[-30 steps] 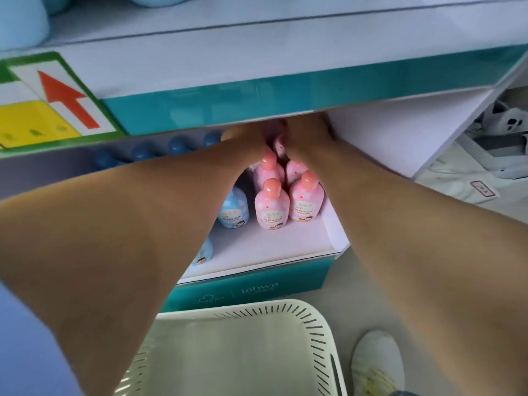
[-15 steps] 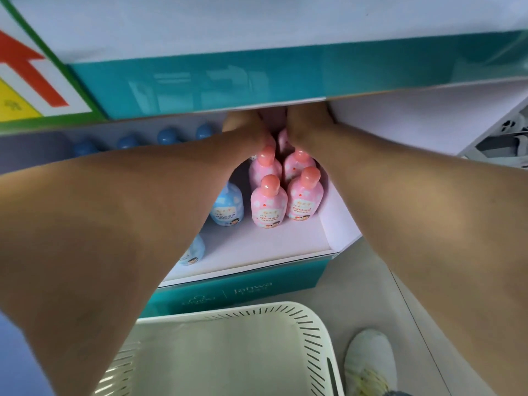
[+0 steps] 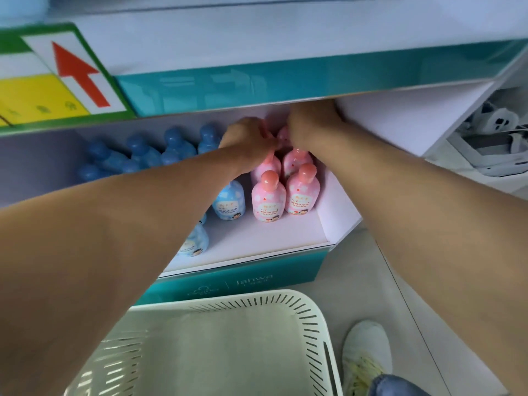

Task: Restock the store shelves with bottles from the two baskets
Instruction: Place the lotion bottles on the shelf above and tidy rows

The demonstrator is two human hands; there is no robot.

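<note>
Lower shelf point(image 3: 257, 238): pink bottles point(image 3: 268, 197) stood in rows at 1 o'clock, blue bottles point(image 3: 230, 201) at 11. Left hand point(image 3: 248, 138) and right hand point(image 3: 311, 124) reached the rearmost pink ones; fingers hidden, so their grip could not be told. Basket point(image 3: 228, 302) at 6 o'clock showed no bottles; second basket unseen. Restocking judged nearly complete.

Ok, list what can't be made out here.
Head view only:
- Left hand, right hand: fingertips hidden among the rear pink bottles; grip unclear.
- Blue bottles: some covered by the left forearm.
- Basket: cut off by the bottom edge.
- Labels: too small to read.
</note>
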